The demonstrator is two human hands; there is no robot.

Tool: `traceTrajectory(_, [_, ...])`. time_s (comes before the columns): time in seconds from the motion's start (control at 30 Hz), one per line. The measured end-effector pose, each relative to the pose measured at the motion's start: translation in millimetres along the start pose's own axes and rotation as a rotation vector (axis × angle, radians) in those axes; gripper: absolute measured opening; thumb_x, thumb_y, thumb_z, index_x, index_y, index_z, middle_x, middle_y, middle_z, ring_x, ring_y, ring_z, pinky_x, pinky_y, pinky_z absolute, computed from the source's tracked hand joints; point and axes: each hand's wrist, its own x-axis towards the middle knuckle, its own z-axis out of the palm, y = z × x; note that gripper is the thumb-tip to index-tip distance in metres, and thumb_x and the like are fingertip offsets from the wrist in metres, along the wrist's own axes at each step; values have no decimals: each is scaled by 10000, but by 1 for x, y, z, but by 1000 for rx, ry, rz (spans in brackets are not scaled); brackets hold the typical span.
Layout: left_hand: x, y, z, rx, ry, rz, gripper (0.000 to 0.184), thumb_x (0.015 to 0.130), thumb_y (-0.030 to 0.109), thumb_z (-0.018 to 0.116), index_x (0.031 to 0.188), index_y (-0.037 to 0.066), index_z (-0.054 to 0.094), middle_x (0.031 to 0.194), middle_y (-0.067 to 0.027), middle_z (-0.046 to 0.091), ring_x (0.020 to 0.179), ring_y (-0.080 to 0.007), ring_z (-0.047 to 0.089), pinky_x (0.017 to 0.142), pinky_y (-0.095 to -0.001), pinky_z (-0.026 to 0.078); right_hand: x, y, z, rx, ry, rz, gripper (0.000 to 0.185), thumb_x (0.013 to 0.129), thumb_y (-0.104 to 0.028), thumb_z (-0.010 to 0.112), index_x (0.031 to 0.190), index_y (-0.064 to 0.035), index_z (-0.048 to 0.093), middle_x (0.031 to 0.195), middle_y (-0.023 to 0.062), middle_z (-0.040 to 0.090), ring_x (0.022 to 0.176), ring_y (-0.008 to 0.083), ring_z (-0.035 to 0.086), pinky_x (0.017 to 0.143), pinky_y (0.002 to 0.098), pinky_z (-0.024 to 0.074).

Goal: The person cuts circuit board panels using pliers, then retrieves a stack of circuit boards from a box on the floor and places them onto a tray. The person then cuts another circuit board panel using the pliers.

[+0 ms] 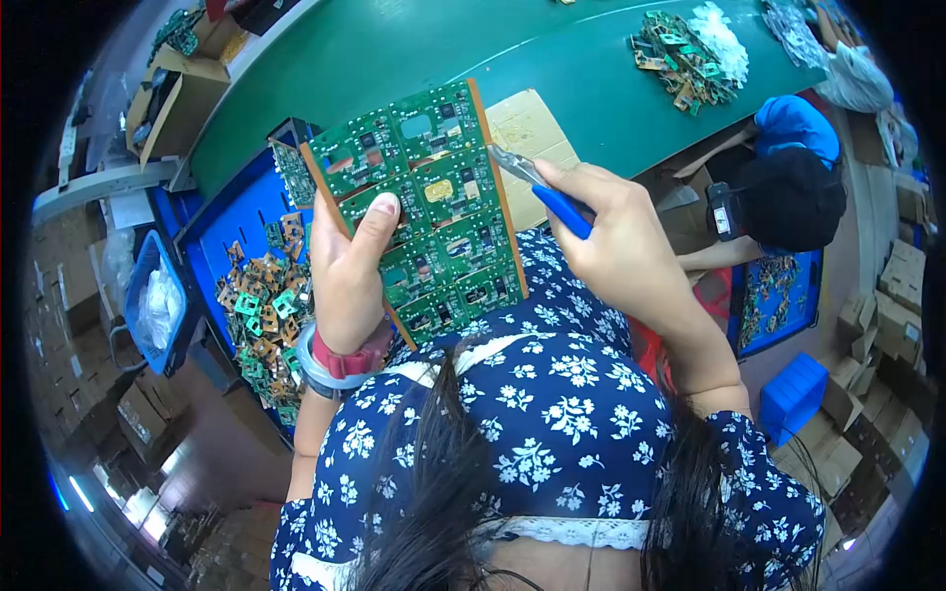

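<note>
Green worktable [325, 64] stretched ahead of you, bearing two touching heaps near its far side: circuit pieces [680, 64] and whitish material [722, 41]. One cardboard sheet [537, 123] lay nearer, partly behind your right hand [616, 222].

You gripped one circuit panel [424, 222] in your left hand [355, 256], thumb across its face, and held it tilted above your lap. It showed eight sections — two columns of four — between two brown edge strips. Your right hand was closed around one pair of blue-handled pliers [544, 189], their tip at the panel's right strip; whether the jaws were open, you could not tell from this view.

Beside your left arm, one blue tray [219, 225] held a pile of brown and green cut boards [261, 310], too many to count. Farther left, one blue basket [135, 320] contained clear plastic [160, 300], and one open carton [141, 110] held dark items. At right — near one co-worker [803, 187] — a second tray [816, 286] held more small boards [767, 295].
</note>
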Motion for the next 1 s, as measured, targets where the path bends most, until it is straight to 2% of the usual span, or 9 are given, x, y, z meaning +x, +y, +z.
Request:
traceTrajectory(0.13, [-4, 1, 5, 135, 61, 95, 453, 931, 82, 531, 1337, -11, 354, 1200, -163, 565, 1033, -232, 614, 859, -361, 529, -6, -14, 5, -123, 63, 36, 362, 823, -43, 636, 1181, -1, 600, 848, 182, 576, 722, 310, 580, 655, 372, 447])
traceTrajectory(0.23, [-6, 3, 8, 173, 48, 148, 452, 932, 82, 531, 1337, -11, 353, 1201, -166, 562, 1037, -230, 610, 863, -357, 524, -7, -16, 6, -162, 56, 37, 392, 825, -62, 641, 1208, -4, 582, 886, 183, 596, 762, 300, 606, 684, 371, 461])
traceTrajectory(0.3, [-6, 5, 9, 123, 43, 110, 438, 934, 111, 551, 1324, -1, 387, 1182, -102, 552, 1028, -165, 555, 886, -309, 453, -9, -13, 5, -182, 58, 44, 408, 825, -71, 644, 1222, -5, 574, 906, 184, 607, 782, 295, 619, 698, 370, 468])
traceTrajectory(0.33, [-5, 6, 9, 99, 41, 93, 431, 936, 125, 561, 1318, 4, 404, 1172, -70, 547, 1024, -132, 527, 898, -286, 418, -8, -7, 4, -80, 26, 63, 413, 829, -84, 645, 1228, -5, 571, 918, 177, 614, 791, 279, 621, 710, 359, 472])
traceTrajectory(0.4, [-2, 7, 9, 99, 33, 85, 432, 936, 130, 562, 1317, 3, 406, 1172, -71, 548, 1018, -132, 529, 893, -284, 419, -4, 3, 1, 123, -41, 96, 425, 836, -111, 649, 1240, -6, 566, 944, 163, 630, 810, 246, 625, 735, 338, 479])
traceTrajectory(0.7, [-1, 3, 7, 75, 23, 33, 443, 933, 140, 559, 1322, -2, 401, 1174, -82, 556, 1013, -143, 542, 895, -286, 422, 5, 15, 6, 304, -94, 89, 422, 873, -164, 640, 1253, 0, 562, 916, 128, 645, 770, 140, 571, 728, 288, 471])
traceTrajectory(0.8, [-1, 4, 8, 39, 25, 19, 447, 932, 135, 558, 1326, -3, 397, 1182, -88, 555, 1031, -150, 544, 915, -297, 422, 5, 13, 10, 338, -104, 127, 391, 871, -154, 613, 1236, -18, 580, 1008, 212, 650, 861, 241, 645, 786, 317, 486])
traceTrajectory(0.9, [-1, 1, 9, -39, 21, -3, 453, 930, 131, 557, 1328, -6, 391, 1197, -97, 550, 1057, -160, 544, 939, -312, 419, 6, 15, 15, 378, -94, 130, 387, 866, -149, 615, 1229, -16, 584, 999, 221, 649, 865, 269, 649, 787, 327, 490])
traceTrajectory(1.0, [2, -5, 4, -10, 50, 47, 471, 927, 56, 521, 1358, 0, 340, 1212, -154, 556, 1020, -230, 612, 859, -369, 530, 5, 16, 27, 362, -32, 104, 386, 862, -150, 621, 1223, -16, 588, 968, 209, 650, 834, 269, 645, 764, 331, 490])
